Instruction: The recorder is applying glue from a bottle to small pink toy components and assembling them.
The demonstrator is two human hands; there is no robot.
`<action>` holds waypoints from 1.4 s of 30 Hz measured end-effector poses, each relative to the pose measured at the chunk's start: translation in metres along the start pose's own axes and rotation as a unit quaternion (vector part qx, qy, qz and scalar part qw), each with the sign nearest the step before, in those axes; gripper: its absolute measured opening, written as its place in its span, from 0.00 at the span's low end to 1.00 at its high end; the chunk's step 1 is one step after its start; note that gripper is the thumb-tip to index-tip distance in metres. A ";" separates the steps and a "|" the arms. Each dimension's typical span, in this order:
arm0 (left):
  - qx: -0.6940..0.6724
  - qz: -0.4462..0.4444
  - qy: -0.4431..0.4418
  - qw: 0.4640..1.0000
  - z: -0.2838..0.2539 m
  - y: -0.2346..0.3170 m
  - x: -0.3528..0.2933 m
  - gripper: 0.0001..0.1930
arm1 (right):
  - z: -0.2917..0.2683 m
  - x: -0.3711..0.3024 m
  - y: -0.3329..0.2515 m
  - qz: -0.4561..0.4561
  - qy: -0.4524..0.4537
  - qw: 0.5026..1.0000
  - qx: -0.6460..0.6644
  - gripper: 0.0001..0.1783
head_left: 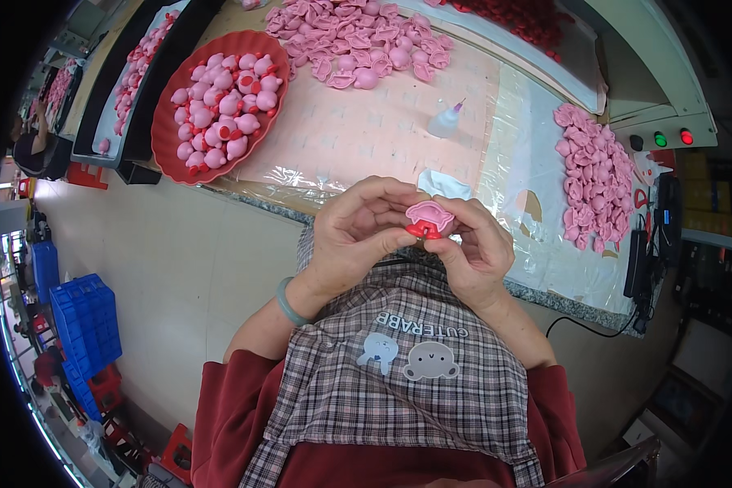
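Close in front of my apron, at the table's near edge, both hands pinch a small toy figure part, a pink hollow plastic shell [431, 214] with a red plastic piece [424, 231] at its lower side. My left hand [348, 233] grips it from the left between thumb and fingers. From the other side, the thumb and fingers of my right hand [481, 248] close on the same part. Just beyond the fingers lies a folded white cloth [444, 183]. Farther off stands a small translucent squeeze bottle [445, 123] with a thin purple tip.
A red scalloped basin [162, 134] of pink-and-red figures sits left, beside a black tray [164, 61]. Pink shells [358, 41] heap at the back; another pile [598, 175] lies right. A machine with green and red buttons [673, 138] overhangs the right. Blue crates [85, 321] stand left on the floor.
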State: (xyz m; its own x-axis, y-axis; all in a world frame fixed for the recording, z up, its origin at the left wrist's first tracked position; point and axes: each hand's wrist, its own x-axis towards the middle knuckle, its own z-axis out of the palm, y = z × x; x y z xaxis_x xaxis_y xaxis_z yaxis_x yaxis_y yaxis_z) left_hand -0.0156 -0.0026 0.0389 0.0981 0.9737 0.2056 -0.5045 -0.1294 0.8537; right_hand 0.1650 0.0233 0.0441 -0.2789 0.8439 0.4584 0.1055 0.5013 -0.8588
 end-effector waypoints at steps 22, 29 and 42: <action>-0.160 -0.127 0.010 0.979 -0.007 -0.014 0.005 0.26 | -0.007 0.012 0.016 0.054 -0.061 0.997 -0.005 0.25; -0.181 -0.140 0.011 0.973 -0.012 -0.020 0.006 0.22 | -0.010 0.020 0.020 0.009 -0.089 0.994 -0.058 0.30; -0.209 -0.159 0.043 0.964 -0.021 -0.021 0.006 0.26 | -0.008 0.066 0.068 0.095 0.025 0.980 -0.172 0.33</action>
State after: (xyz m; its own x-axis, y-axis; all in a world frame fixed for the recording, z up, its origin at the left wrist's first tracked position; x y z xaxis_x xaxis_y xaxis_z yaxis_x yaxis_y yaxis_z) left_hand -0.0225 0.0097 0.0118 0.2423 0.9660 -0.0896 -0.7637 0.2469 0.5965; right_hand 0.1617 0.1148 0.0182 -0.1764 0.9320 0.3166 0.4687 0.3624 -0.8056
